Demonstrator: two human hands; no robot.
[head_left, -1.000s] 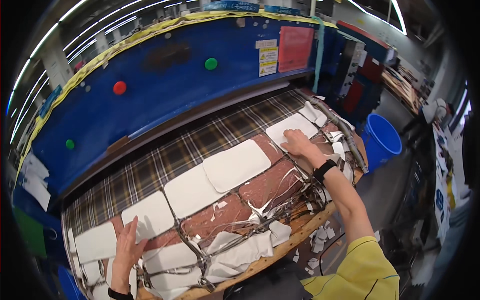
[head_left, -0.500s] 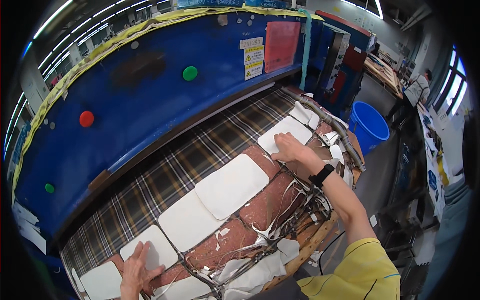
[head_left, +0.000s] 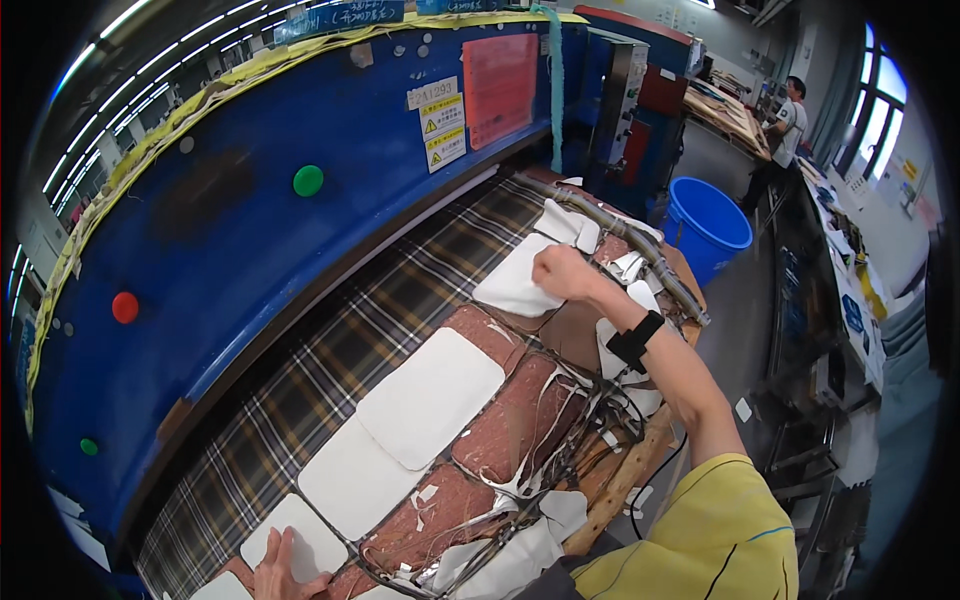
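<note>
Several white rounded-corner sheets lie in a row on reddish-brown blocks, along a dark plaid fabric (head_left: 330, 345). My right hand (head_left: 562, 272) is closed at the near right part of the far white sheet (head_left: 512, 277), whose near edge looks bent up a little; the fingertips are hidden. My left hand (head_left: 285, 570) rests with fingers apart on a nearer white sheet (head_left: 305, 530) and holds nothing. Between the hands, two white sheets overlap: the upper one (head_left: 432, 395) covers an edge of the lower one (head_left: 355, 480).
A long blue machine beam (head_left: 230, 240) with red and green buttons spans behind the fabric. White scraps (head_left: 500, 560), cords and a wooden edge (head_left: 610, 505) lie along the near side. A blue bin (head_left: 705, 230) stands at the right. Farther back a person (head_left: 785, 135) is beside a table.
My right hand has gone from spread fingers on the far white sheet to a closed grip, and the sheet's near edge has bent up. My left hand stays on its sheet. The view has shifted.
</note>
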